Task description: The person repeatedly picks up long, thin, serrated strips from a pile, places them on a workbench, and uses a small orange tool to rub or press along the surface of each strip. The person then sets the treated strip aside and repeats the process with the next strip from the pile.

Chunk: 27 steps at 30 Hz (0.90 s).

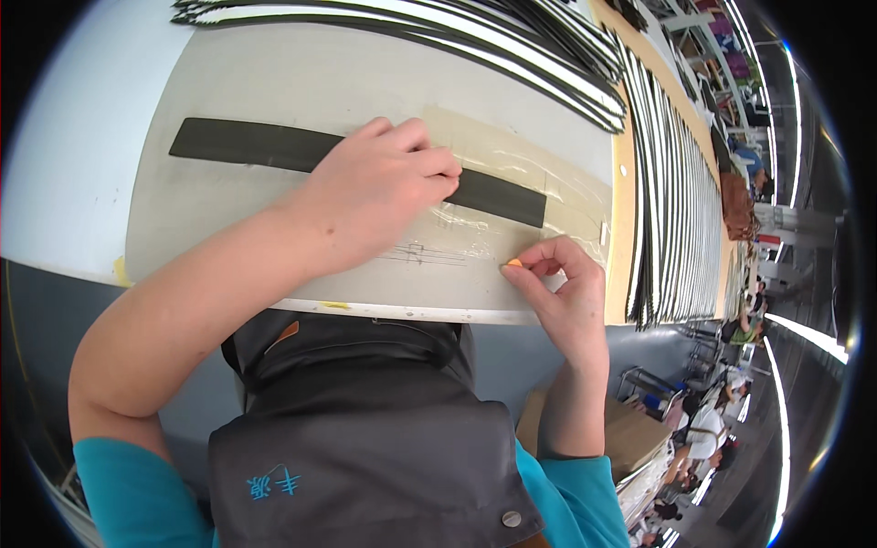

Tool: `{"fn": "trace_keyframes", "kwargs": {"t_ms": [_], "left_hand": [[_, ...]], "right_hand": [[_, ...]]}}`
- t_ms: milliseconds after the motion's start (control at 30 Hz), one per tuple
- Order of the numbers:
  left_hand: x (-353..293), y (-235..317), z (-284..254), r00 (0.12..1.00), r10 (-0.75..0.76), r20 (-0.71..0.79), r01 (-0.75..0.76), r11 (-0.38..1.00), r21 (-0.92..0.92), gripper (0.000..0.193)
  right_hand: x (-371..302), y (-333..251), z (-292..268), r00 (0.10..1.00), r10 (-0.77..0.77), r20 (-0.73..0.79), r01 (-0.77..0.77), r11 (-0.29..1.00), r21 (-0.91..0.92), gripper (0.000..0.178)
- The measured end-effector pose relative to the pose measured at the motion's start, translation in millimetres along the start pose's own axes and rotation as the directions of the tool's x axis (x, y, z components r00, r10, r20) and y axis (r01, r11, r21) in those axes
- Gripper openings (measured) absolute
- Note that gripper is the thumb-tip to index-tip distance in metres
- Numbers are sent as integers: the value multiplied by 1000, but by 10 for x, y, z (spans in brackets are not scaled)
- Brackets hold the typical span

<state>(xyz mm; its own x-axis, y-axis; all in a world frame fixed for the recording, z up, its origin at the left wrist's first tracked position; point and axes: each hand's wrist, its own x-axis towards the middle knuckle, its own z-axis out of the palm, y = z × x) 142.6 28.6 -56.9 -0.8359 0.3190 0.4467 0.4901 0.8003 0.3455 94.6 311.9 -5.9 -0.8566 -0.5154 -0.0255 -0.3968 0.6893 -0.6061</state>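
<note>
A long black strip point(247, 143) lies flat across the grey work mat. My left hand point(393, 178) is over the strip's middle, fingers curled with their tips together. Whatever those fingers may hold is hidden. Lower right, my right hand point(566, 283) pinches a small orange piece point(514, 263) between thumb and index finger, just below the strip's right end. The piece's exact kind is too small to tell. Clear film point(512, 164) lies on the mat around the right half of the strip, and thin drawn lines point(420, 254) show below it.
Stacked black-and-white strips point(411, 32) run along the table's far side. A long row of similar strips point(671, 201) stands on the right, over a tan board point(619, 183). Cardboard point(630, 425) is below the table at right. Other people point(708, 434) are in the background.
</note>
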Motion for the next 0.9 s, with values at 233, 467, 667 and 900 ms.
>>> {"fn": "trace_keyframes", "kwargs": {"t_ms": [233,467,667,900], "left_hand": [[-25,-2,1,1000,-14,0,14,999,-28,32],[-30,-27,25,1000,-24,0,23,998,-57,29],[-35,-30,31,1000,-18,-6,17,999,-49,27],[-28,-22,22,1000,-17,25,18,999,-32,30]], "right_hand": [[572,-357,153,993,118,-12,-102,900,423,15],[885,-553,388,970,242,31,-233,881,412,13],[905,-585,452,967,255,16,-243,897,369,11],[908,-555,520,972,235,-31,-213,924,318,10]]}}
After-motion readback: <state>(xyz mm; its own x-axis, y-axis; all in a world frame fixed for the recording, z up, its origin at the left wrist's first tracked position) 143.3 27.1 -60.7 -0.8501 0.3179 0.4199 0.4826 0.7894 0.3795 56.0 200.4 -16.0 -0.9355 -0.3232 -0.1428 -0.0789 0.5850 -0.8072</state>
